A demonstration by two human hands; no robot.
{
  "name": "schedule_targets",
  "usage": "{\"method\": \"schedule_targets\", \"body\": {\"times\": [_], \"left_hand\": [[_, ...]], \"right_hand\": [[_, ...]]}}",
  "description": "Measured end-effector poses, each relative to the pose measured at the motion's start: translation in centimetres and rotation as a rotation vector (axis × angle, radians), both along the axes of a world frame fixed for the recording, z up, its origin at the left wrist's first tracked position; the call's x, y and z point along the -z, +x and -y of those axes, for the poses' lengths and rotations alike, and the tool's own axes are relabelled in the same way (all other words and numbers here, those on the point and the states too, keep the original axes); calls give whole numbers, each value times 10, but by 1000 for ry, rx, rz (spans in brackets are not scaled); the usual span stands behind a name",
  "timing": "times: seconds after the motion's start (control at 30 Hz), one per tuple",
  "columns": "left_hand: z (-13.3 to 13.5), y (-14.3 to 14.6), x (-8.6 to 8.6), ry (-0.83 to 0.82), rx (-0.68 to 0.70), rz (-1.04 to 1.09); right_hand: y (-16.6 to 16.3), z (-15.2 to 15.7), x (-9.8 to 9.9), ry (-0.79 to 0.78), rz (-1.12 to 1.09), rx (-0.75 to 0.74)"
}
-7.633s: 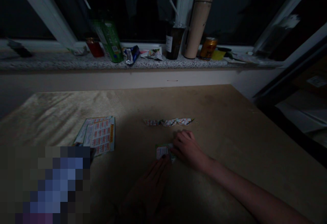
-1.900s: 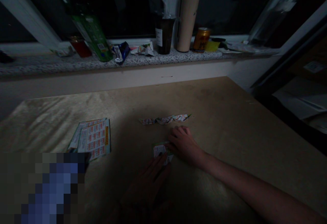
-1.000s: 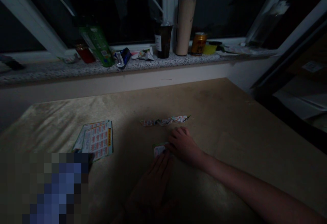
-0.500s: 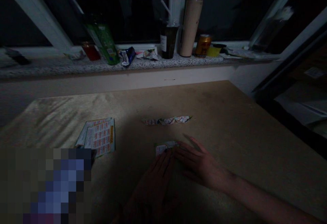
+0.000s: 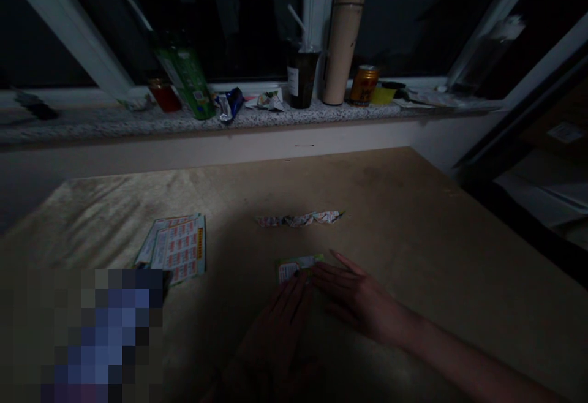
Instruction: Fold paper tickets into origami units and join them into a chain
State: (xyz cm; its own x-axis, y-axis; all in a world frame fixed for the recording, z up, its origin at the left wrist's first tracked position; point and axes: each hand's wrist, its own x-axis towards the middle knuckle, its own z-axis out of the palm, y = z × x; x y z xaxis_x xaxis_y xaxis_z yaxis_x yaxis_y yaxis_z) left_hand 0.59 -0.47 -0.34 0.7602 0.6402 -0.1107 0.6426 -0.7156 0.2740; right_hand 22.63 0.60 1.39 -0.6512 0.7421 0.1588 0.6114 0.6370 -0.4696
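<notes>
A small printed paper sheet (image 5: 288, 270) lies on the tan tabletop (image 5: 404, 219) under my fingertips. My left hand (image 5: 278, 323), in deep shadow, rests flat on its near part with the fingers stretched out. From the right, my right hand (image 5: 356, 293) lies flat with its fingers on the sheet's right side, close to the left fingertips. Both hands cover much of the sheet. Beyond them lies a crumpled, twisted strip of printed paper (image 5: 301, 219), touched by neither hand. Several overlapping printed sheets (image 5: 179, 247) lie to the left.
A blurred-out patch (image 5: 110, 329) hides the lower left. Along the granite windowsill (image 5: 257, 120) stand a green bottle (image 5: 190, 84), a red jar (image 5: 164, 97), a dark cup with a straw (image 5: 301, 81), a beige flask (image 5: 342, 48) and a gold can (image 5: 364, 86). The room is dim.
My hands stay flat on the sheet with only a very slight shift. The view has tilted a little; the strip and the other sheets lie as before.
</notes>
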Motion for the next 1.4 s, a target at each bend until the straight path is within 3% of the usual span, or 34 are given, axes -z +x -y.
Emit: {"method": "schedule_targets", "body": {"times": [0.23,0.6,0.77,0.93,1.4], "left_hand": [[-2,-1,-10,-56,2,-15],[-5,0,-18,-111,16,-56],[-2,-3,-12,-79,12,-24],[-3,-4,-5,-69,15,8],[3,-6,-12,-3,9,-50]], "right_hand": [[-1,-1,4,82,15,-3],[1,-1,9,242,121,144],[1,-1,8,293,145,186],[0,-1,8,273,172,230],[-1,-1,9,246,126,238]]}}
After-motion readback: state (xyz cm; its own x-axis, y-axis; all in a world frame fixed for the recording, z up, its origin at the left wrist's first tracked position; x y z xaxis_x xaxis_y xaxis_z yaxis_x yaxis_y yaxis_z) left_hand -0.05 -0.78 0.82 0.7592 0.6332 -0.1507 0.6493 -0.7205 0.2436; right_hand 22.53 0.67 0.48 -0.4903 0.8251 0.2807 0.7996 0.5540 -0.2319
